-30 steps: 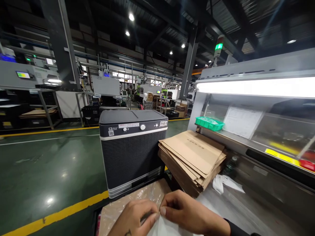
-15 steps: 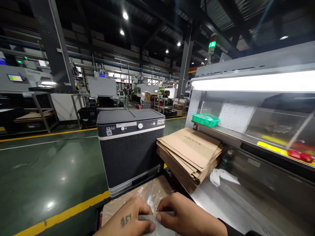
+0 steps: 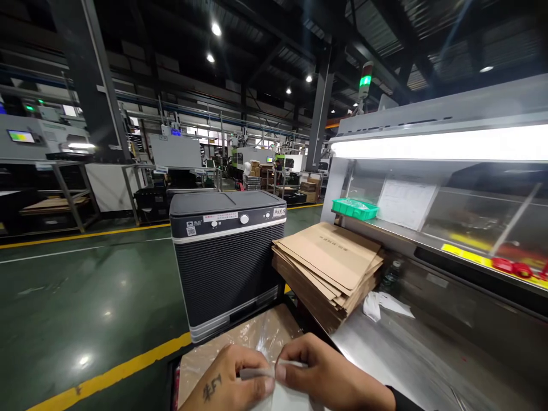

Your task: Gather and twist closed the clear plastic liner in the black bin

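Note:
Low in the middle of the view, both my hands pinch the edge of a thin whitish plastic sheet [image 3: 291,398]. My left hand [image 3: 233,379], with dark handwriting on its back, grips a folded strip of it between thumb and forefinger. Close beside it, my right hand [image 3: 314,368] pinches the same edge, its thumb nearly touching the left thumb. The lower part of the sheet runs out of the frame. Beneath and beyond the hands lies brown cardboard [image 3: 201,361] under clear, wrinkled plastic film [image 3: 257,331].
A dark air cooler [image 3: 229,268] stands ahead. To its right, flat cardboard sheets [image 3: 329,257] are stacked at a metal table [image 3: 363,348]. White scraps [image 3: 387,305] and a bottle [image 3: 391,274] lie near it. A green tray [image 3: 355,209] and red parts [image 3: 511,266] sit on the machine ledge.
My hands have shifted slightly right along with the sheet, and more of its folded edge shows between the fingers. The camera view has moved a little.

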Tool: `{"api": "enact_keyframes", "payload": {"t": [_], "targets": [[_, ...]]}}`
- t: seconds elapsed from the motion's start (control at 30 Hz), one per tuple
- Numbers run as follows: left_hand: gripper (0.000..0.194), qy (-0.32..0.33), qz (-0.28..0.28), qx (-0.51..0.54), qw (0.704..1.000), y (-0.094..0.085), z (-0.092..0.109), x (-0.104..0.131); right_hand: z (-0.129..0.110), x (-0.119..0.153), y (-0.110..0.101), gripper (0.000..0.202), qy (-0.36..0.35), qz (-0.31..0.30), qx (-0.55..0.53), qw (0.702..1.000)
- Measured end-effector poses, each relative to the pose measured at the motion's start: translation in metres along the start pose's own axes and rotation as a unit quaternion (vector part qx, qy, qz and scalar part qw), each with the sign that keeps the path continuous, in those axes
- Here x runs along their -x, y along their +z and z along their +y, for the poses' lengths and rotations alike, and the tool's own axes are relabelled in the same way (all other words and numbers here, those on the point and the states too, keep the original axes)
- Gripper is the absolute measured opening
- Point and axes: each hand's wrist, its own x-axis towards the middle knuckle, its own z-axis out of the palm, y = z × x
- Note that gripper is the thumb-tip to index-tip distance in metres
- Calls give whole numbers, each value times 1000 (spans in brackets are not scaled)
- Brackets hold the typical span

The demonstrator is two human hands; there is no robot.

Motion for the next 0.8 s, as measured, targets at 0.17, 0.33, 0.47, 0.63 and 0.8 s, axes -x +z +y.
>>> {"api": "enact_keyframes", "payload": {"t": [0.17, 0.33, 0.47, 0.63, 0.8], "targets": [[25, 45, 39, -50, 997, 6, 5, 4, 9, -8, 2, 39, 3, -48, -25, 999], [14, 43, 10, -83, 996, -1, 13, 11, 14, -9, 0, 40, -17, -63, -9, 998], [44, -9, -17, -43, 999, -10, -3, 11, 9, -2, -1, 47, 5, 5, 49, 999], [48, -57, -42, -4, 997, -8, -20, 0, -1, 8, 1, 45, 30, 23, 145, 989], [38, -83, -27, -42, 995, 2, -14, -1, -4, 6, -7, 40, 48, -55, 168, 983]]}}
